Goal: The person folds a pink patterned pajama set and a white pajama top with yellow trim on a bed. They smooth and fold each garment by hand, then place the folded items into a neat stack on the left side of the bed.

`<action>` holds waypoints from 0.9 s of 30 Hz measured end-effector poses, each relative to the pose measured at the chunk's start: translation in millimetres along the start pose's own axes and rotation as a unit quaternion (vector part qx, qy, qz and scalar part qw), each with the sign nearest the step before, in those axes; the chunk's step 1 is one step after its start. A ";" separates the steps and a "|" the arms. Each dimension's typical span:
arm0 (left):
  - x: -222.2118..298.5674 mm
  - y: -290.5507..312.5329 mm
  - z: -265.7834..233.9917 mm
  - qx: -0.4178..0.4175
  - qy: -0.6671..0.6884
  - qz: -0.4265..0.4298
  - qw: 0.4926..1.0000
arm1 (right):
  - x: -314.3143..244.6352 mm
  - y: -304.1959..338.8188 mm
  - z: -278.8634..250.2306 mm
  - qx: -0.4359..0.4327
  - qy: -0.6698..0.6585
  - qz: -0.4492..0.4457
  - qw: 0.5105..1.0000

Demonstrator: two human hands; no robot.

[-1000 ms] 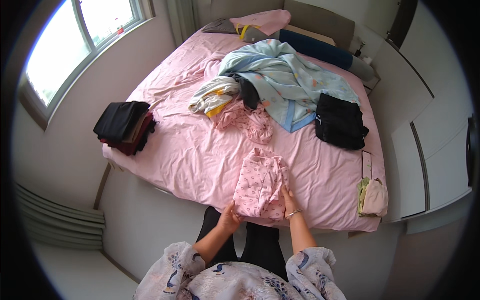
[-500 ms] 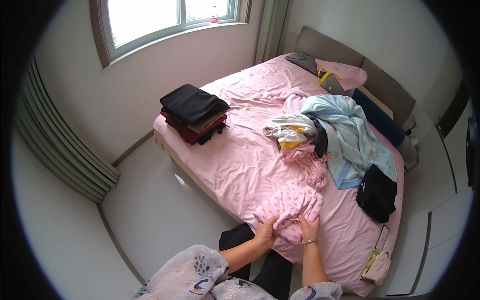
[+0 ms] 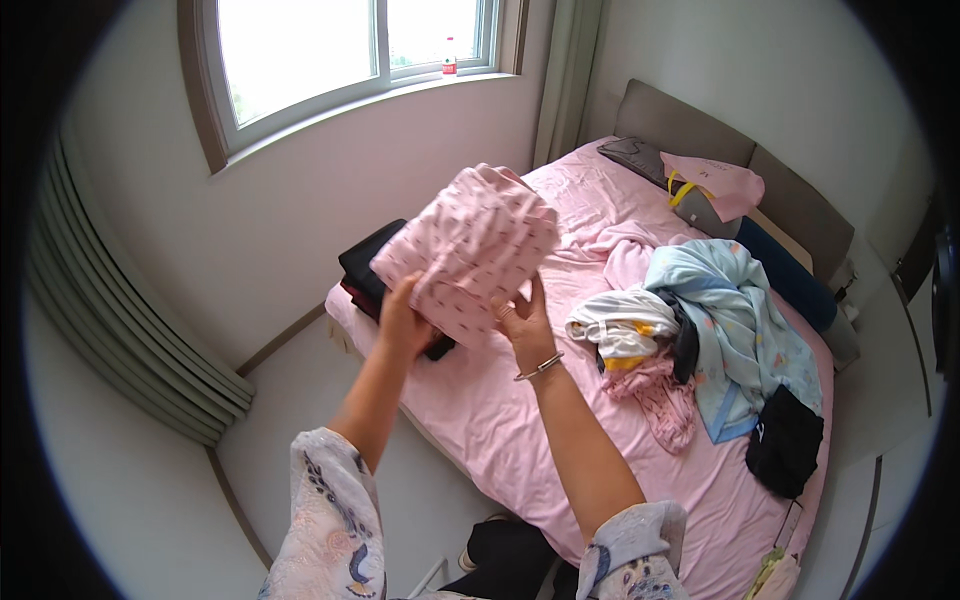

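Grey-green and deeply folded, at far left: a curtain (image 3: 140, 320). Next, a bright window (image 3: 300, 60) above the wall. On the near left corner of the pink-sheeted bed (image 3: 470, 410), a stack of dark clothes (image 3: 368, 258), partly hidden. In front of that stack, clear of the bed and tilted, a folded pink printed garment (image 3: 470, 250): gripped at the lower left edge by a curled left hand (image 3: 403, 315), pinched at the lower right by a right hand (image 3: 528, 322) with a silver bracelet (image 3: 540, 367). Farther right, a rumpled white-and-yellow garment (image 3: 620, 322), a crumpled pink garment (image 3: 665, 405), a light-blue patterned blanket (image 3: 745, 325), then a black garment (image 3: 785, 445).
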State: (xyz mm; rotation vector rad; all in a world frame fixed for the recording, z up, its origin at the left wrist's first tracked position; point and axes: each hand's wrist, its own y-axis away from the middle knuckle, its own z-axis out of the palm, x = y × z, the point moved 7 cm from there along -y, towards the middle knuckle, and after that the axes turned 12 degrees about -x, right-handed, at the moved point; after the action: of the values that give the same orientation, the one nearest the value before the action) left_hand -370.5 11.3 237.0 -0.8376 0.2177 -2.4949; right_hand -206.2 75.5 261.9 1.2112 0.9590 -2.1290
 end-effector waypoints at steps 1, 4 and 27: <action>6.3 -21.2 -34.8 -0.003 -0.001 -0.016 1.000 | 18.2 -4.9 -8.8 -0.003 0.042 0.054 0.998; 42.7 -53.9 -128.5 0.019 -0.041 -0.075 0.996 | 83.9 12.5 -27.5 0.009 0.037 0.151 0.988; -139.0 108.2 -132.1 0.202 -0.444 0.036 0.872 | 79.9 367.8 -218.6 0.316 -0.075 0.284 0.902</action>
State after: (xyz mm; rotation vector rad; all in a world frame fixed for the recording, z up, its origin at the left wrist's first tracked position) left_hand -310.5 -13.1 26.6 -1.6124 -0.5567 -1.7355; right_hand 130.5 9.8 -5.9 1.3646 -0.1954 -2.0323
